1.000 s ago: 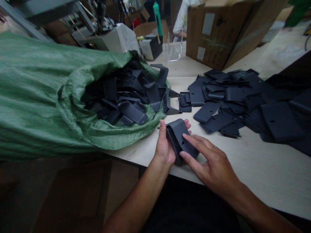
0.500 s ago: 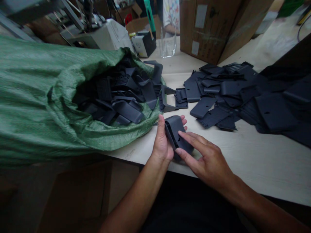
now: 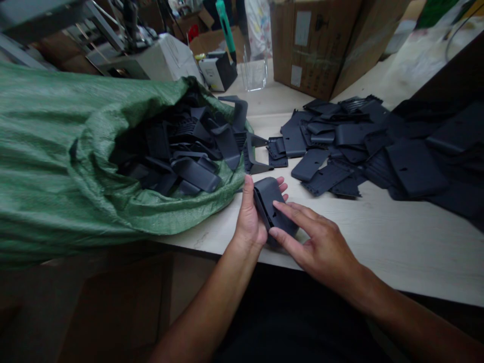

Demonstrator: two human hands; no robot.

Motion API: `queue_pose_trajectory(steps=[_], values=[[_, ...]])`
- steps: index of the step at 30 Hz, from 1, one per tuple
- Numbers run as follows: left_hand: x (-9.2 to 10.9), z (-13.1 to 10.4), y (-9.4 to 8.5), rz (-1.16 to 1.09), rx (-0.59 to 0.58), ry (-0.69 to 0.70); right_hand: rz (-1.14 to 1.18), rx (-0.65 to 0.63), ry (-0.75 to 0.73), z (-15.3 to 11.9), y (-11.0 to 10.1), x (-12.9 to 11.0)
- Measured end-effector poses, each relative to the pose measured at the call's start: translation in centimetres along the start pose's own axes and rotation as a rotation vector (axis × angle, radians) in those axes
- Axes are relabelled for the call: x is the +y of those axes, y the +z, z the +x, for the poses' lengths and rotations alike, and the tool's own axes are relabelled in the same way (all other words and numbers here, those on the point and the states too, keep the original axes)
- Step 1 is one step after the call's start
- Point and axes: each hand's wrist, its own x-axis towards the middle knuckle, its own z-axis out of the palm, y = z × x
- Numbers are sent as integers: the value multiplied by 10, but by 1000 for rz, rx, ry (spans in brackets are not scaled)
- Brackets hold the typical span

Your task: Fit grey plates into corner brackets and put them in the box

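A dark grey plastic casing lies tilted in my left hand, whose thumb is along its left side and whose fingertips show beyond its right edge. My right hand grips the lower part of the same casing, thumb and fingers on its face near a small slot. A narrow dark gap runs along the casing's left side. To the left, a green woven sack opens toward the hands, full of dark curved parts. Flat dark plates are heaped on the right.
Behind stand a large cardboard box, a clear plastic holder, a small black and white box and a teal tool. The pale table has its front edge just below the hands.
The camera view has shifted slightly. The gap along the casing's side looks narrower than before, with both hands still on the casing.
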Motion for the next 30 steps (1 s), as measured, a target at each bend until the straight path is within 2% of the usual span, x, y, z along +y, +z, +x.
queue_pose_trajectory(steps=[5,10,13,16,19,25,30], values=[[-5,-4,-6,22,-49,-14,-13,0,-3,1,-1,-1],[-8,-8,-6,30,-77,76,-113,12,-49,-1,-1,-6],[-6,-7,-7,-6,-106,57,-68,17,-51,0,-4,-7],[0,-4,-10,-46,-109,-6,60,45,-33,2,-8,-5],[4,-2,-11,-66,-108,-36,49,52,-22,0,-8,-4],[1,-4,-9,-82,-73,28,-13,33,-33,-2,0,-5],[-2,-5,-11,-74,-79,21,6,1,-12,-2,-1,-7]])
